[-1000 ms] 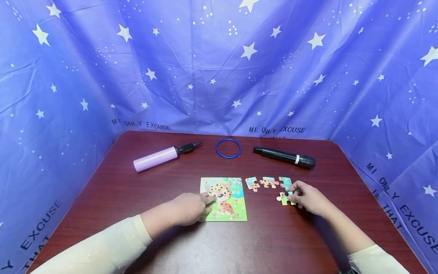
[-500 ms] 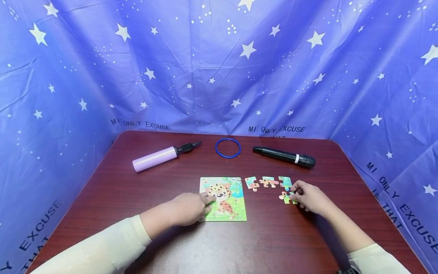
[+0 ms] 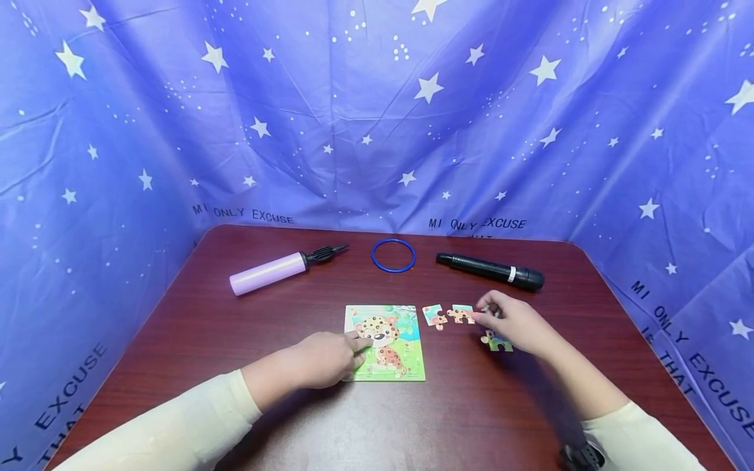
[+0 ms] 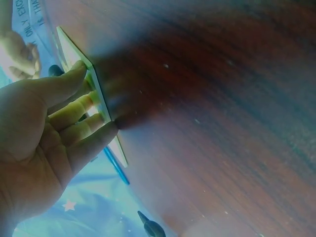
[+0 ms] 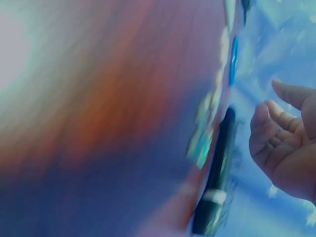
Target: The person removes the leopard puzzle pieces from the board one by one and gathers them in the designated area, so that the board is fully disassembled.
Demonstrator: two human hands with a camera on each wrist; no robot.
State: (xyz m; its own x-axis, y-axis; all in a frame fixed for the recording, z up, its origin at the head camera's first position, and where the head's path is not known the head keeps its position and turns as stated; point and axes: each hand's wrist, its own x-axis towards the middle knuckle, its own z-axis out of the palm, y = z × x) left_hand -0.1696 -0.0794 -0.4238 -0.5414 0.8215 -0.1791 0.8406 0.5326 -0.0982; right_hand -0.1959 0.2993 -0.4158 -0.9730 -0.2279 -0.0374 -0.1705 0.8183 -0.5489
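Note:
A leopard jigsaw puzzle board lies flat on the table. My left hand rests at its left side, and in the left wrist view the extended fingers touch the board's edge. To the right of the board are several loose jigsaw pieces. A corner piece is nearest the board, and a spotted piece lies beside it. My right hand hovers above the right-hand pieces, mostly covering the upper one. Below it shows a green piece, partly shaded. The right wrist view shows its loosely bent fingers holding nothing.
Along the back of the dark red table lie a lilac hand pump, a blue ring and a black microphone. A starry blue curtain surrounds the table's back and sides.
My right hand has let go of the green piece, after shifting it slightly right, and has moved up and left over the upper pieces. The left hand stays put.

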